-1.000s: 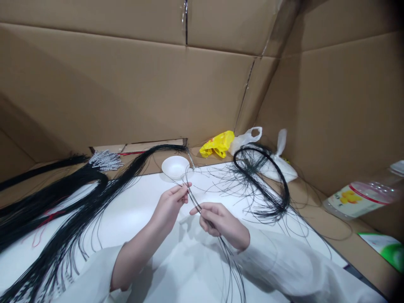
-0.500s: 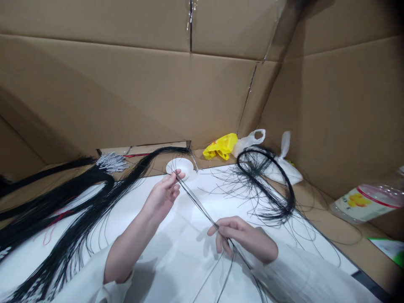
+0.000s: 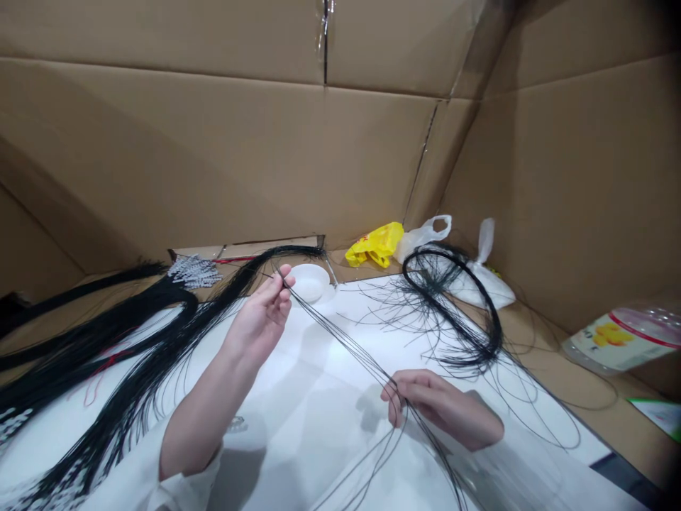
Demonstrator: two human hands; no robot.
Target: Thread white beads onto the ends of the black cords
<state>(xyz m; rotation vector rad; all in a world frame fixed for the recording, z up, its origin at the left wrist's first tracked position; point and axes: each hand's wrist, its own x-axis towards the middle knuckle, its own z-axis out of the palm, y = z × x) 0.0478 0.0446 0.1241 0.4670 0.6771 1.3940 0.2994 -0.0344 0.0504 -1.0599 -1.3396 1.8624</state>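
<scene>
My left hand (image 3: 259,319) pinches the ends of a few thin black cords (image 3: 340,337) and holds them up above the white table sheet (image 3: 330,397). The cords run taut down to my right hand (image 3: 430,403), whose fingers are curled around them lower right. Past my right hand the cords hang loose toward the front edge. A small white dish (image 3: 311,281) sits just behind my left hand.
A thick bundle of black cords (image 3: 122,348) spreads over the left of the table, with a silvery cluster (image 3: 194,270) at its far end. A looped coil of black cords (image 3: 452,305) lies right. Yellow bag (image 3: 375,245), white bags (image 3: 479,273), a plastic bottle (image 3: 622,337). Cardboard walls surround.
My hands have drawn apart: the left rose up and to the left, the right slid down and to the right along the cords, which are now stretched between them.
</scene>
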